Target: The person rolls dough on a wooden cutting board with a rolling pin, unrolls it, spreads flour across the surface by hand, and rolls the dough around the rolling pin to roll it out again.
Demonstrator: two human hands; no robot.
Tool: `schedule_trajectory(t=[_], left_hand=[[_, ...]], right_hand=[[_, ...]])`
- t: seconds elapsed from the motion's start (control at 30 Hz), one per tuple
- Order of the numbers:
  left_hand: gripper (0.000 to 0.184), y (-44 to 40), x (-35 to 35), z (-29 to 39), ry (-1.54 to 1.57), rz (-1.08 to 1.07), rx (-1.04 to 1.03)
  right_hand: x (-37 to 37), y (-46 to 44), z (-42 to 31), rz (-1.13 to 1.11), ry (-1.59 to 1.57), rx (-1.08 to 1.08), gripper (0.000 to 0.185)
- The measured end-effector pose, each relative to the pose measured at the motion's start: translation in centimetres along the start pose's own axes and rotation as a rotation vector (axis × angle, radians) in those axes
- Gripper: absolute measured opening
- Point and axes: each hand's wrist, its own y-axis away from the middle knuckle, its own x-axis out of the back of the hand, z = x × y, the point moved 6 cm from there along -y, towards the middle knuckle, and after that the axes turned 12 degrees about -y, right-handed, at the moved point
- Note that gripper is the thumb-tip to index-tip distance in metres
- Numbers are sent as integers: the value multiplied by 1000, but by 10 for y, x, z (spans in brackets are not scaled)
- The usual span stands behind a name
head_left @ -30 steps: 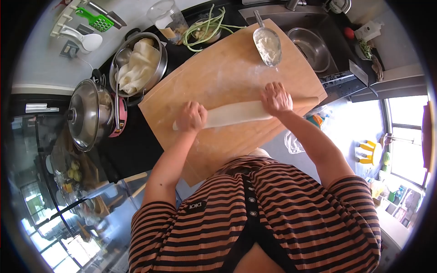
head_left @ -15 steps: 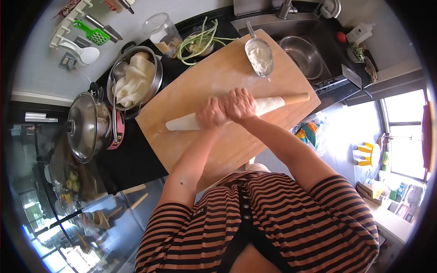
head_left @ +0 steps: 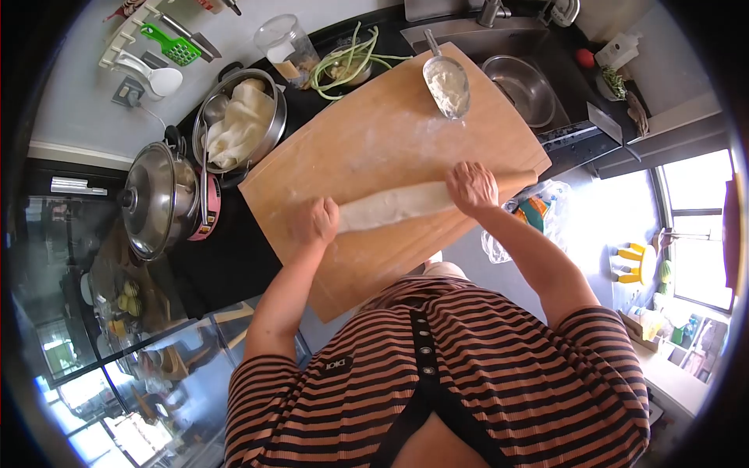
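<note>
A sheet of pale dough [head_left: 396, 206] is wrapped around a wooden rolling pin [head_left: 516, 180], lying slantwise across a floured wooden board [head_left: 367, 152]. The pin's bare right end shows beyond my right hand. My left hand [head_left: 315, 221] is closed round the left end of the roll. Toward the right end, my right hand [head_left: 473, 189] is closed over the roll, fingers curled across its top. Between the hands the dough is exposed. A metal scoop [head_left: 447, 84] with flour rests at the board's far edge.
To the left stand a steel pot [head_left: 271, 134] holding a white cloth and a lidded pot [head_left: 160, 199]. Green long beans [head_left: 355, 62] and a clear jar [head_left: 285, 48] are behind the board. A sink with a metal bowl [head_left: 519, 90] lies at the back right.
My hands have moved apart from the middle of the roll, the left toward its left end and the right toward its right end. The roll sits closer to me.
</note>
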Motion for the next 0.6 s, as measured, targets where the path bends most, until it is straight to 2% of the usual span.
schedule_trajectory(t=[0.1,0.27,0.3,0.43,0.5,0.57,0.6], left_hand=[[26,27,11,5,55,72,-32],[23,2,11,7,119,50,-51],[22,-5,10,7,123,40,-60],[19,-28,6,7,68,172,-65],[17,-38,4,27,71,232,-47],[18,-29,35,84,126,377,-202],[18,-21,32,98,120,384,-198]], right_hand=[[9,17,-10,-7,-44,-41,25],[6,-9,-7,5,-34,-101,26],[4,-16,-3,-48,-52,-146,27],[1,-46,-5,-64,41,-231,32],[-12,-46,-32,64,69,-74,33],[-32,-32,-70,147,37,83,33],[-39,-23,-87,173,-9,165,33]])
